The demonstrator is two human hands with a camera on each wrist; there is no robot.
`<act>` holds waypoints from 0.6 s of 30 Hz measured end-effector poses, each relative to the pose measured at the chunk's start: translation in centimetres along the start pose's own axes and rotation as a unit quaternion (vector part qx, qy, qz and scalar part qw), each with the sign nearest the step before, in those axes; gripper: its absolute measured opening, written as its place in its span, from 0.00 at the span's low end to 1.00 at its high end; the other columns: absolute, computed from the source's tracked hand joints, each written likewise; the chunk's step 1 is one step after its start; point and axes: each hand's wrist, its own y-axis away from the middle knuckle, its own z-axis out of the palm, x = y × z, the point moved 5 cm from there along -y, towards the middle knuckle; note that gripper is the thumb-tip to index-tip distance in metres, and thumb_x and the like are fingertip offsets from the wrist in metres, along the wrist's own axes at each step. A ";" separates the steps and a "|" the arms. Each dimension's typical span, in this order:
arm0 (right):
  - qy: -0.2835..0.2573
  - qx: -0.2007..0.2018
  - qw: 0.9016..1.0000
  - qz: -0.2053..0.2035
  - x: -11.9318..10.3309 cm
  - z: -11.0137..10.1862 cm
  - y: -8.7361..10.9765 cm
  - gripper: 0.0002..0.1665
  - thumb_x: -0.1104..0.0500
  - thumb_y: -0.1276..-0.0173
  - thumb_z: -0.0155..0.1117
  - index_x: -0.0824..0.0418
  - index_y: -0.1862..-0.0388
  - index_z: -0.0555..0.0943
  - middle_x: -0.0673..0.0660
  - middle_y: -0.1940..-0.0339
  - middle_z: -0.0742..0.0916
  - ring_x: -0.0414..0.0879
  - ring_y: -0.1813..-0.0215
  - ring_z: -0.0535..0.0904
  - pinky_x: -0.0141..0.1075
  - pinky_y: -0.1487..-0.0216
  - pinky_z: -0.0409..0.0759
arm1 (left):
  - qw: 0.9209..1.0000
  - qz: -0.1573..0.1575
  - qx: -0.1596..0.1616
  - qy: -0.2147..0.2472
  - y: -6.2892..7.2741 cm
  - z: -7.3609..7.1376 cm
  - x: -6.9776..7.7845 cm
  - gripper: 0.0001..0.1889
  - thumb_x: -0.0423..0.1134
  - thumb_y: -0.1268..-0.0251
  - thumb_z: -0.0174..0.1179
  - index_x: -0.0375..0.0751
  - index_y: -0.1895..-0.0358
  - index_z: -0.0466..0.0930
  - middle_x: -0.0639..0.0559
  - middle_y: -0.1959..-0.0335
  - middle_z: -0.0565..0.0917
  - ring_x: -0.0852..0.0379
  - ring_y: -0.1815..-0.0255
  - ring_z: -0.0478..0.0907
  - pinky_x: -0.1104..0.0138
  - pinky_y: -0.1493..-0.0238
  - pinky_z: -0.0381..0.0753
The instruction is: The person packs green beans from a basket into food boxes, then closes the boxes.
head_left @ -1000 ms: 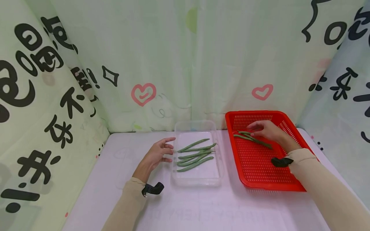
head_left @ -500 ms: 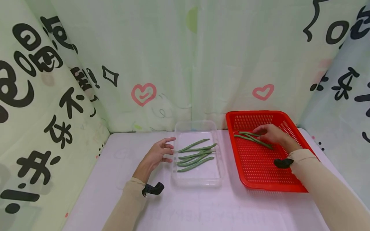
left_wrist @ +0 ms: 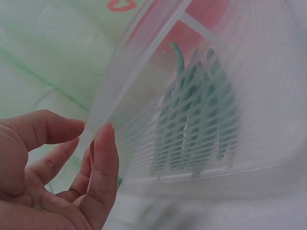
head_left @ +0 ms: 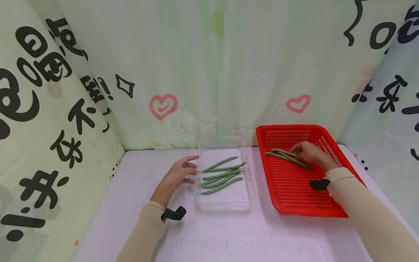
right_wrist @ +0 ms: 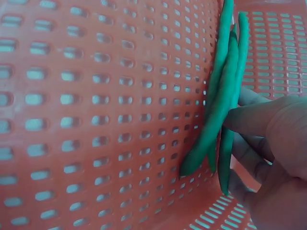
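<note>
My right hand (head_left: 310, 153) is down in the red plastic basket (head_left: 288, 196), at a few green beans (head_left: 278, 154). In the right wrist view, thumb and fingers pinch a green bean (right_wrist: 242, 52) at the side of the small bunch; the fingertips are partly hidden behind it. My left hand (head_left: 178, 174), fingers loosely bent and holding nothing, is beside the left wall of the clear plastic box (head_left: 224, 206). Whether its fingertips touch the rim I cannot tell. Several green beans (head_left: 220, 185) lie side by side in the box, seen through its ribbed wall in the left wrist view.
Box and basket stand side by side on a white-covered table (head_left: 203, 236), a narrow gap between them. A pale green printed curtain (head_left: 193, 72) hangs right behind the table, and more printed cloth closes off both sides. Each wrist wears a black strap (head_left: 175, 214).
My right hand has moved slightly right and down along the beans in the basket, and its fingers have closed on one. The left hand and the beans in the box have stayed put.
</note>
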 end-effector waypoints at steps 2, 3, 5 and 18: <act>0.001 0.002 1.000 -0.005 0.0 -0.2 0.1 0.14 0.74 0.32 0.61 0.74 0.49 0.82 0.69 0.54 0.86 0.57 0.54 0.80 0.46 0.54 0.84 | 1.000 0.000 0.000 -0.001 0.0 0.0 0.0 0.27 0.29 0.29 0.59 0.53 0.30 0.75 0.43 0.50 0.76 0.50 0.57 0.78 0.63 0.66 0.87; 0.003 0.004 1.000 -0.007 0.0 -0.3 0.1 0.13 0.73 0.32 0.61 0.74 0.49 0.82 0.67 0.55 0.86 0.57 0.55 0.79 0.45 0.55 0.83 | 1.000 0.000 -0.001 -0.002 0.0 0.0 0.1 0.27 0.29 0.29 0.59 0.53 0.30 0.75 0.43 0.50 0.76 0.50 0.57 0.78 0.62 0.66 0.87; -0.001 0.010 1.000 -0.013 -0.3 -0.6 0.2 0.13 0.72 0.32 0.62 0.72 0.49 0.82 0.65 0.56 0.86 0.55 0.56 0.78 0.42 0.57 0.82 | 1.000 0.000 -0.001 -0.002 0.0 0.0 0.1 0.27 0.29 0.29 0.59 0.53 0.30 0.75 0.43 0.50 0.76 0.50 0.57 0.78 0.62 0.66 0.87; -0.051 0.034 0.997 -0.037 -2.9 -1.6 1.6 0.17 0.67 0.30 0.65 0.70 0.44 0.82 0.66 0.51 0.85 0.56 0.52 0.75 0.32 0.57 0.83 | 1.000 -0.001 0.003 -0.002 0.1 0.0 0.1 0.26 0.30 0.28 0.58 0.54 0.30 0.75 0.43 0.49 0.76 0.47 0.54 0.79 0.62 0.64 0.88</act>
